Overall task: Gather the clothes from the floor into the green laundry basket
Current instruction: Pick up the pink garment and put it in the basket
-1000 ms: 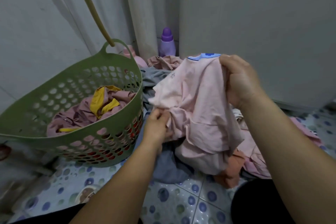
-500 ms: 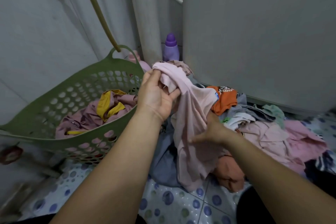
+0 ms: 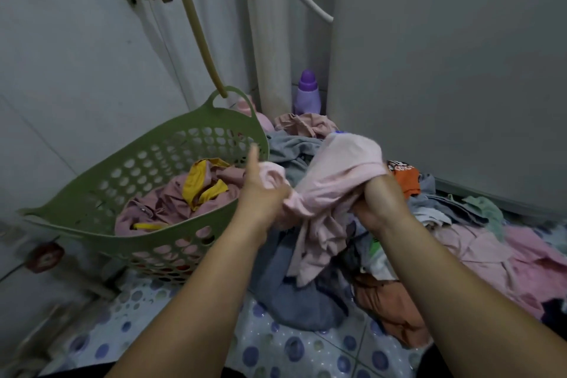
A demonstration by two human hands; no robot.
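Note:
A pale pink garment (image 3: pixel 337 181) hangs bunched between both hands above the clothes pile. My left hand (image 3: pixel 264 190) grips one end of it beside the basket's near rim, with the index finger sticking up. My right hand (image 3: pixel 380 202) grips the other bunched part from below. The green laundry basket (image 3: pixel 101 190) stands tilted at the left and holds pink and yellow clothes (image 3: pixel 196 190). On the floor to the right lies a pile of clothes (image 3: pixel 460 242): grey, orange, pink, green and blue pieces.
A purple bottle (image 3: pixel 306 95) stands in the corner behind the pile, next to a white pipe. A beige hose (image 3: pixel 196 24) hangs down to the basket's handle. A large grey appliance wall (image 3: pixel 445 70) borders the pile at the right. The floor is dotted tile (image 3: pixel 294 347).
The pink garment has been gathered into a tighter bunch and shifted toward the basket. My left hand moved lower and left, my right hand rose under the cloth.

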